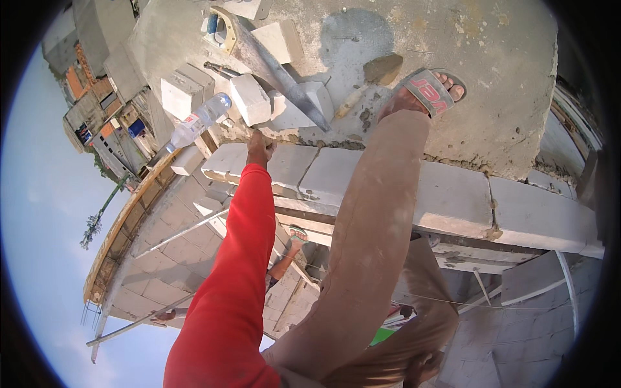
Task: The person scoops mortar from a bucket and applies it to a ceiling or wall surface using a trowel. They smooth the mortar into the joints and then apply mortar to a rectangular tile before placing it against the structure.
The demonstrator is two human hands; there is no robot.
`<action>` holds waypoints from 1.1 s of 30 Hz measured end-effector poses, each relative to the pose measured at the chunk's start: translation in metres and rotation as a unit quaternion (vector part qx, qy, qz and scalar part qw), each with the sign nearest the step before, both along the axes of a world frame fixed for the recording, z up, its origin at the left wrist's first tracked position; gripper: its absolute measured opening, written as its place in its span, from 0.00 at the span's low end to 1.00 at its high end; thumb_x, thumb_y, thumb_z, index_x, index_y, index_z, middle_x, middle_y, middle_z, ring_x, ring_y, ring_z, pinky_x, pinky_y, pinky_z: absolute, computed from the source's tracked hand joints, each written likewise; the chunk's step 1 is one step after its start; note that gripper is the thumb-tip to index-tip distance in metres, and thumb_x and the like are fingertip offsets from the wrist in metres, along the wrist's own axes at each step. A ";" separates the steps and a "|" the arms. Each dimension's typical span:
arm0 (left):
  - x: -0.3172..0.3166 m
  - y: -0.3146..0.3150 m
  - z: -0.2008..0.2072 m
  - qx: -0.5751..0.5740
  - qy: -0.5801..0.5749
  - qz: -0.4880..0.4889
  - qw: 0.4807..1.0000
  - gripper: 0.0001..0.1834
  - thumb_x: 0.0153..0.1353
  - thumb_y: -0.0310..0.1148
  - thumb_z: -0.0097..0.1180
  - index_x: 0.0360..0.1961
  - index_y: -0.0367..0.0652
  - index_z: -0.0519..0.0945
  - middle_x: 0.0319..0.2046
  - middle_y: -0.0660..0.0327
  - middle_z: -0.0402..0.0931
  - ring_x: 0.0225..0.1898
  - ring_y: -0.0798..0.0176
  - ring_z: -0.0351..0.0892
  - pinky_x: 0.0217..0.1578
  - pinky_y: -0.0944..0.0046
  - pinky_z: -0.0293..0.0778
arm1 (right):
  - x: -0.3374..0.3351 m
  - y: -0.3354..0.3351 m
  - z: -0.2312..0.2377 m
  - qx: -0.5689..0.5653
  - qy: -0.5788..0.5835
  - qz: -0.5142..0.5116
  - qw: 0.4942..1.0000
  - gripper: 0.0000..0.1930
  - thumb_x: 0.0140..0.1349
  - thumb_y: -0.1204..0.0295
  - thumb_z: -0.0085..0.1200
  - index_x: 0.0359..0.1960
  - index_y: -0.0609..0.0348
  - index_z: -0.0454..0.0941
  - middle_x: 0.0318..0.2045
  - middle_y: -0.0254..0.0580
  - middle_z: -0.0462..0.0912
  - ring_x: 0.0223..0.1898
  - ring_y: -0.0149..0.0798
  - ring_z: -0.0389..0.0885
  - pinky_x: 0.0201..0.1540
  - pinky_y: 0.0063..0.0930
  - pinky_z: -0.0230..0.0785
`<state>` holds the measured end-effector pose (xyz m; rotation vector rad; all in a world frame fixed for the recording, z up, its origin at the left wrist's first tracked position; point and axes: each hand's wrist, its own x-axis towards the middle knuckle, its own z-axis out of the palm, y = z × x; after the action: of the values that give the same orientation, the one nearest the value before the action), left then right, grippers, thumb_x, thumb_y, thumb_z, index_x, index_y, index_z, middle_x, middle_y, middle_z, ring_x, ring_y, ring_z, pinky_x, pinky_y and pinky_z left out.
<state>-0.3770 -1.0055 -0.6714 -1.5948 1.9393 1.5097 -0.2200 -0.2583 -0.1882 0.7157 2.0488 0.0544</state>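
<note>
My left hand [260, 150], at the end of a red sleeve, is closed at the inner edge of a pale block wall [459, 194]. Its fingers are bunched, and whatever they may hold cannot be made out. Just beyond it stands a white block [250, 100]. A handsaw [275, 71] lies slanted over block pieces, its blade tip pointing toward the wall. To the left of the hand lies a clear plastic bottle [200, 121]. My right hand does not show.
My sandalled foot [430, 92] rests on the concrete slab [498, 123], beside a trowel [381, 69]. More cut blocks [186, 89] sit at the far left. Below the wall are poles [181, 233] and another person's foot [298, 234]. Rooftops [116, 84] drop away at left.
</note>
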 end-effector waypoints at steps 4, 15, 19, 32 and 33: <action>0.018 -0.003 0.103 0.012 -0.086 0.051 0.995 0.10 0.69 0.35 0.61 0.36 0.40 0.78 0.21 0.65 0.65 0.22 0.65 0.70 0.27 0.64 0.75 | -0.014 0.002 0.011 -0.029 -0.059 -0.019 0.998 0.23 0.67 0.55 0.60 0.48 0.66 0.81 0.40 0.59 0.84 0.41 0.64 0.83 0.45 0.57 0.78; -0.069 0.252 0.450 0.135 -0.065 0.132 0.980 0.07 0.77 0.34 0.54 0.42 0.43 0.73 0.23 0.72 0.65 0.19 0.78 0.62 0.19 0.72 0.59 | -0.278 -0.159 -0.023 -0.353 0.280 -0.202 0.870 0.10 0.71 0.71 0.59 0.46 0.66 0.83 0.35 0.46 0.86 0.34 0.40 0.84 0.43 0.35 0.77; -0.136 0.323 0.483 0.251 -0.017 0.015 0.968 0.19 0.78 0.44 0.56 0.55 0.38 0.72 0.28 0.71 0.67 0.21 0.80 0.62 0.21 0.74 0.62 | -0.358 -0.252 -0.054 -0.490 0.097 -0.312 0.808 0.21 0.72 0.66 0.63 0.58 0.70 0.78 0.43 0.46 0.86 0.36 0.29 0.82 0.42 0.27 0.77; -0.373 0.202 0.198 0.338 0.072 0.064 0.936 0.58 0.70 0.71 0.51 0.76 0.23 0.53 0.75 0.34 0.56 0.76 0.42 0.62 0.75 0.46 0.60 | -0.379 -0.152 -0.084 -0.367 0.139 -0.480 0.785 0.15 0.66 0.78 0.56 0.54 0.64 0.71 0.27 0.39 0.77 0.20 0.29 0.75 0.23 0.27 0.71; -0.402 0.181 0.166 0.336 0.110 0.176 0.919 0.58 0.71 0.71 0.49 0.76 0.24 0.51 0.75 0.33 0.54 0.76 0.38 0.61 0.76 0.43 0.60 | -0.371 -0.145 -0.084 -0.335 0.110 -0.438 0.827 0.15 0.66 0.77 0.58 0.52 0.64 0.73 0.28 0.40 0.77 0.22 0.31 0.78 0.25 0.30 0.73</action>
<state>-0.7789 -0.8246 -0.5058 -1.5269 1.0216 2.2544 -0.5911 -0.4037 -0.2725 1.1467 1.5708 -1.2582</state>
